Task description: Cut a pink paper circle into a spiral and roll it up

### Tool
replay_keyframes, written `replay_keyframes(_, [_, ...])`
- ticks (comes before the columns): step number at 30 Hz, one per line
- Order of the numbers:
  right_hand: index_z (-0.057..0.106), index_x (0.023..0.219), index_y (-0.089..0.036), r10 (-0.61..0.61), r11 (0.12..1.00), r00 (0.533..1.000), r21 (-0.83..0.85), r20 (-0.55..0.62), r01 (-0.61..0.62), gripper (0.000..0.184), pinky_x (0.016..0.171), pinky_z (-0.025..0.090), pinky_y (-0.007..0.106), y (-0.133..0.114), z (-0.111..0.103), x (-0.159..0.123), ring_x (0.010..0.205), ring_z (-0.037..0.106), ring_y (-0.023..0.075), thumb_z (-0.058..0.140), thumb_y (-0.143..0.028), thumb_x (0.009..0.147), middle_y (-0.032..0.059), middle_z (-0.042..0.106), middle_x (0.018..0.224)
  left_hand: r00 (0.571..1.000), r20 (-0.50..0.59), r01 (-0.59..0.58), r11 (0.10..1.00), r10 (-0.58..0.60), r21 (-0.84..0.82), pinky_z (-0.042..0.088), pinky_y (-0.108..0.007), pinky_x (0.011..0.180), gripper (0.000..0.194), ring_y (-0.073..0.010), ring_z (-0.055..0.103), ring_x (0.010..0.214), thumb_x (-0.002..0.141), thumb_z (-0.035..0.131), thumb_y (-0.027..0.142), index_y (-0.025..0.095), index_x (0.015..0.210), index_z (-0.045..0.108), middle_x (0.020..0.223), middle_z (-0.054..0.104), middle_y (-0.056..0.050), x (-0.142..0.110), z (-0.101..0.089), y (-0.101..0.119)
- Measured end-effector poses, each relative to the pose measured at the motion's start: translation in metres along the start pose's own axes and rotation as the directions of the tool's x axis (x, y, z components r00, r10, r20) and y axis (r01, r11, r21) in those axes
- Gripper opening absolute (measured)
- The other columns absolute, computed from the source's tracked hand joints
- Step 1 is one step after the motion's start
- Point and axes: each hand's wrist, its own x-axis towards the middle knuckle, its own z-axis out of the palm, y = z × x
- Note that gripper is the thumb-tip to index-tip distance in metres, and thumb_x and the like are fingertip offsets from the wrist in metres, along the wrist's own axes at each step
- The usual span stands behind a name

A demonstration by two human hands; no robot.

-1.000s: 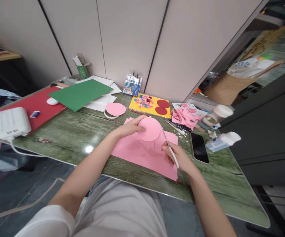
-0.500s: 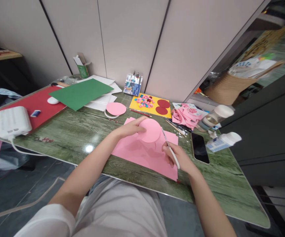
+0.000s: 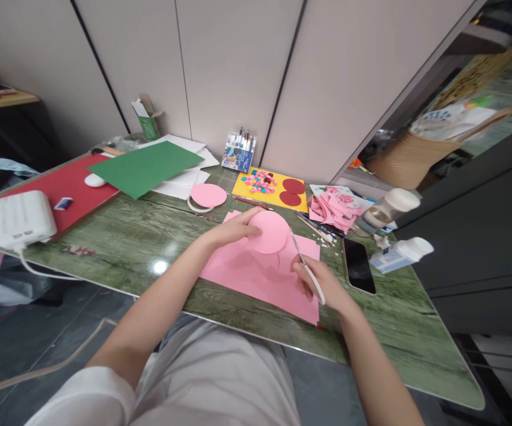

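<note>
Between the thumb and fingers of my left hand (image 3: 240, 228) is a round pink paper disc (image 3: 271, 232), pinched at its left edge. My right hand (image 3: 315, 281) is closed around white-handled scissors (image 3: 310, 274). Their blades point up and away, with the tips at the disc's right edge. A narrow strip of paper hangs below the disc. Beneath both hands lie larger sheets of pink paper (image 3: 256, 282) on the green wood-patterned table (image 3: 398, 331). Another pink disc (image 3: 208, 194) rests on a white tape roll just beyond my left hand.
A yellow sheet (image 3: 242, 187) bears small coloured balls and two dark red discs. Pink paper scraps (image 3: 333, 210), a phone (image 3: 358, 266) and a white bottle (image 3: 402, 254) sit on the right. Green paper (image 3: 147, 167), red paper (image 3: 71, 219) and a white power bank (image 3: 25, 219) occupy the left.
The disc has shifted slightly upward in my left hand's hold. The scissor handle has swung slightly outward in my right hand; the table items look unmoved.
</note>
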Motion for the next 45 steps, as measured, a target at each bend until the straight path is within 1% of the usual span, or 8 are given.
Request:
replay_keyframes(5, [0.048, 0.082, -0.019, -0.017, 0.997, 0.999, 0.071, 0.042, 0.014, 0.033, 0.036, 0.032, 0.018, 0.0027, -0.0016, -0.0016, 0.033, 0.046, 0.0083, 0.038, -0.049, 0.093, -0.0055, 0.051, 0.047, 1.000, -0.015, 0.009, 1.000, -0.009, -0.002, 0.042, -0.029, 0.082, 0.056, -0.0228, 0.047, 0.110, 0.072, 0.051, 0.022, 0.023, 0.128, 0.045, 0.124, 0.052, -0.003, -0.0004, 0.0003, 0.0011])
replay_keyframes(11, [0.049, 0.083, -0.018, -0.011, 0.994, 0.998, 0.105, 0.063, 0.004, 0.035, 0.036, 0.031, 0.018, 0.0031, -0.0019, -0.0013, 0.034, 0.046, 0.0081, 0.038, -0.050, 0.092, -0.0048, 0.052, 0.048, 1.000, 0.018, -0.009, 1.000, 0.009, 0.006, 0.041, -0.030, 0.085, 0.055, -0.0224, 0.047, 0.111, 0.072, 0.052, 0.020, 0.023, 0.126, 0.047, 0.121, 0.053, -0.002, -0.0003, -0.0010, 0.0015])
replay_keyframes(17, [0.049, 0.083, -0.018, -0.009, 0.995, 0.999, 0.103, 0.052, 0.003, 0.035, 0.036, 0.031, 0.018, 0.0021, -0.0022, -0.0017, 0.033, 0.046, 0.0079, 0.038, -0.051, 0.092, -0.0050, 0.052, 0.047, 0.999, 0.053, -0.014, 1.000, 0.015, -0.022, 0.041, -0.028, 0.078, 0.051, -0.0202, 0.048, 0.103, 0.071, 0.051, 0.017, 0.022, 0.122, 0.050, 0.112, 0.055, -0.002, 0.0004, -0.0005, -0.0010])
replay_keyframes(23, [0.049, 0.082, -0.018, -0.003, 0.996, 0.999, 0.088, 0.046, -0.001, 0.035, 0.035, 0.030, 0.018, 0.0021, -0.0011, 0.0002, 0.033, 0.046, 0.0081, 0.039, -0.051, 0.091, -0.0048, 0.052, 0.048, 0.999, 0.046, -0.017, 1.000, 0.018, -0.023, 0.040, -0.026, 0.074, 0.050, -0.0190, 0.048, 0.099, 0.070, 0.051, 0.015, 0.022, 0.119, 0.051, 0.110, 0.054, -0.002, 0.0012, 0.0003, -0.0006])
replay_keyframes(27, [0.049, 0.083, -0.018, -0.004, 0.996, 0.999, 0.084, 0.045, 0.001, 0.034, 0.035, 0.031, 0.018, 0.0023, -0.0008, 0.0012, 0.033, 0.046, 0.0080, 0.040, -0.050, 0.091, -0.0052, 0.052, 0.047, 0.997, 0.072, -0.019, 0.999, 0.021, -0.026, 0.039, -0.025, 0.072, 0.047, -0.0184, 0.049, 0.096, 0.070, 0.051, 0.014, 0.022, 0.116, 0.052, 0.105, 0.055, -0.002, 0.0013, 0.0003, -0.0002])
replay_keyframes(31, [0.049, 0.082, -0.018, -0.007, 0.997, 0.999, 0.071, 0.045, 0.004, 0.033, 0.035, 0.031, 0.018, 0.0021, -0.0013, -0.0001, 0.033, 0.046, 0.0078, 0.040, -0.049, 0.092, -0.0052, 0.052, 0.047, 0.998, 0.066, -0.018, 0.999, 0.020, -0.041, 0.039, -0.024, 0.070, 0.048, -0.0174, 0.048, 0.094, 0.070, 0.050, 0.014, 0.022, 0.117, 0.052, 0.105, 0.054, -0.001, 0.0011, 0.0003, -0.0006])
replay_keyframes(36, [0.049, 0.082, -0.019, -0.006, 0.998, 0.999, 0.068, 0.047, 0.003, 0.033, 0.036, 0.031, 0.018, 0.0017, -0.0019, -0.0012, 0.033, 0.046, 0.0080, 0.040, -0.049, 0.092, -0.0054, 0.052, 0.047, 0.998, 0.056, -0.023, 0.999, 0.026, -0.048, 0.039, -0.025, 0.073, 0.047, -0.0174, 0.048, 0.096, 0.069, 0.050, 0.014, 0.022, 0.116, 0.052, 0.105, 0.054, -0.001, 0.0012, 0.0005, -0.0014])
replay_keyframes(45, [0.049, 0.083, -0.018, -0.002, 0.997, 0.999, 0.079, 0.039, -0.001, 0.032, 0.035, 0.031, 0.018, 0.0019, -0.0005, 0.0000, 0.033, 0.046, 0.0081, 0.041, -0.048, 0.091, -0.0055, 0.052, 0.047, 0.997, 0.080, -0.018, 0.999, 0.021, -0.039, 0.037, -0.024, 0.068, 0.046, -0.0165, 0.048, 0.092, 0.070, 0.050, 0.013, 0.021, 0.115, 0.051, 0.104, 0.053, -0.002, 0.0013, 0.0014, -0.0002])
